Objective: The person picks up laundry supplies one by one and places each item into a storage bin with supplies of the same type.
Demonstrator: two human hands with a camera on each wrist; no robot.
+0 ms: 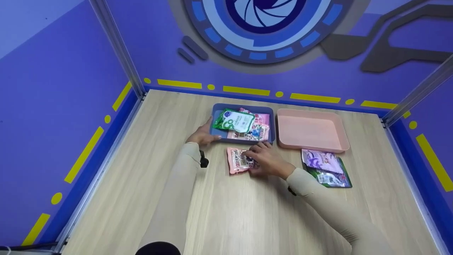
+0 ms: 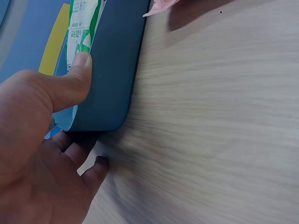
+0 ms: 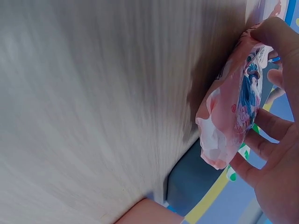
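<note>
My left hand [image 1: 202,135] holds the left end of a blue-grey tray [image 1: 244,106], its thumb over the rim and its other fingers around the outer corner in the left wrist view. In that tray lie a green-and-white snack bag [image 1: 239,121] and pink snack bags [image 1: 263,131], partly overlapped. Just in front of the tray, my right hand [image 1: 270,159] grips a pink snack bag [image 1: 236,160] with a printed figure. Thumb and fingers span the bag [image 3: 224,116] in the right wrist view, where it is tilted close over the table.
A pink tray [image 1: 311,129] with nothing in it stands right of the blue-grey one. In front of it, a purple snack bag [image 1: 322,161] lies over a dark green one [image 1: 334,179]. Blue panels [image 1: 148,46] border the wooden table [image 1: 226,219] at the back and sides.
</note>
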